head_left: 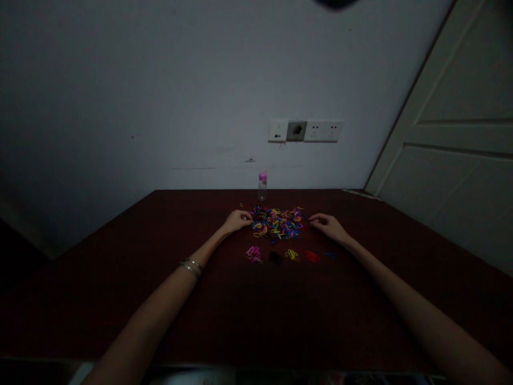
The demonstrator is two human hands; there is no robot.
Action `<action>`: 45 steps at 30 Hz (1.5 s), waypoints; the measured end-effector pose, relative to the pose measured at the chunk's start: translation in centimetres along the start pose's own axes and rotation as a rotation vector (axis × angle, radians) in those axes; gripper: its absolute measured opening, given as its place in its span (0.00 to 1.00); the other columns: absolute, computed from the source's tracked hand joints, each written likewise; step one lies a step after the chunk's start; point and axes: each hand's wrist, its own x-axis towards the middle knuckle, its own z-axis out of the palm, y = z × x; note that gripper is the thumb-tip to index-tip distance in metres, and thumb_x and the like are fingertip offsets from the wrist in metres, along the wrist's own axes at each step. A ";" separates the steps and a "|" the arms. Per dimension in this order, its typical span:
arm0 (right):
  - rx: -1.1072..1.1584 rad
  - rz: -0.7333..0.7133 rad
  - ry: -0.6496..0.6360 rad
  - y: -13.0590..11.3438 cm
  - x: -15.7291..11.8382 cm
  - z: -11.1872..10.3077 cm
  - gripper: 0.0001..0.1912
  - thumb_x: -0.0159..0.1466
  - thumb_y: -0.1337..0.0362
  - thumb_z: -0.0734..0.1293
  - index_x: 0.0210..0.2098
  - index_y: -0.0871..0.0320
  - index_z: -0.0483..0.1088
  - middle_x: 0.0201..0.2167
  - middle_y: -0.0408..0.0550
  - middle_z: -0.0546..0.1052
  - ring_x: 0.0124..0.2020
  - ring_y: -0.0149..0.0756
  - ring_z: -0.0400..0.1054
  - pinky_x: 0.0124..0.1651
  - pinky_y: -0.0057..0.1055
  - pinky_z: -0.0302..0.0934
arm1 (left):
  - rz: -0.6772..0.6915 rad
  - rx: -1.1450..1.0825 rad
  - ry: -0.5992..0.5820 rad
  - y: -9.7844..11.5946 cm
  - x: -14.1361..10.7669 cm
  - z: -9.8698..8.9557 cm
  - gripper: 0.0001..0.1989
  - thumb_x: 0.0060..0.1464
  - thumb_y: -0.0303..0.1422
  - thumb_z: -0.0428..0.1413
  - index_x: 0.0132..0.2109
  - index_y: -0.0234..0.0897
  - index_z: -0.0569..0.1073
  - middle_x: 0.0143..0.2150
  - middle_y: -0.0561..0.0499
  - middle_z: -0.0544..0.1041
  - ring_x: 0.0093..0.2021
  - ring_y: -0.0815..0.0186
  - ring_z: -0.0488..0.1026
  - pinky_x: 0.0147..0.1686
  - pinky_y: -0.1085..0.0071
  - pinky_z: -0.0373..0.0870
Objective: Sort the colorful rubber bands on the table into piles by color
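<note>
A loose pile of small multicoloured bands (278, 222) lies on the dark red table (240, 310). My left hand (238, 220) rests at the pile's left edge, thumb and fingertips pinched together; anything between them is too small to make out. Just off the right edge is my right hand (325, 224), its fingers bent and close together, their tips hard to see. Nearer to me, small groups sit in a row: pink (254, 254), black (275, 258), yellow (292, 254), red (311, 256) and blue (331, 255).
Behind the pile a clear bottle with a pink cap (262, 186) stands near the wall. Sockets (305, 131) are set in the wall above. A white panelled door (452, 133) is at the right. One yellow band (241, 205) lies apart, behind my left hand.
</note>
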 end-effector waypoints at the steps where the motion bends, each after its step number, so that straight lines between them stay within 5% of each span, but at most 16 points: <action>1: -0.003 -0.005 0.004 0.1 0.0 0.0 0.14 0.52 0.58 0.63 0.34 0.60 0.71 0.27 0.46 0.74 0.28 0.34 0.66 0.32 0.29 0.60 | 0.004 -0.010 -0.005 -0.1 0.0 0.0 0.14 0.41 0.38 0.55 0.33 0.32 0.77 0.22 0.54 0.68 0.24 0.72 0.61 0.23 0.77 0.54; 9: 0.002 -0.008 0.003 0.5 0.2 0.1 0.14 0.52 0.58 0.64 0.34 0.60 0.71 0.28 0.46 0.74 0.28 0.34 0.66 0.32 0.28 0.60 | 0.002 -0.082 -0.017 0.0 0.1 -0.2 0.15 0.41 0.39 0.56 0.31 0.30 0.76 0.18 0.55 0.65 0.21 0.73 0.58 0.22 0.76 0.51; 24: -0.026 -0.023 0.012 0.0 -0.1 0.2 0.14 0.53 0.59 0.62 0.34 0.61 0.71 0.28 0.47 0.74 0.28 0.33 0.66 0.32 0.29 0.59 | -0.044 -0.109 0.036 0.2 0.0 -0.4 0.13 0.42 0.35 0.55 0.31 0.30 0.78 0.24 0.50 0.74 0.23 0.71 0.64 0.26 0.75 0.57; 45: -0.002 -0.026 0.001 1.0 0.3 0.2 0.13 0.53 0.59 0.63 0.34 0.60 0.72 0.29 0.47 0.76 0.30 0.35 0.67 0.34 0.30 0.61 | -0.134 -0.359 0.128 -0.3 0.3 -0.5 0.17 0.38 0.41 0.60 0.31 0.30 0.76 0.18 0.54 0.68 0.19 0.75 0.57 0.19 0.77 0.51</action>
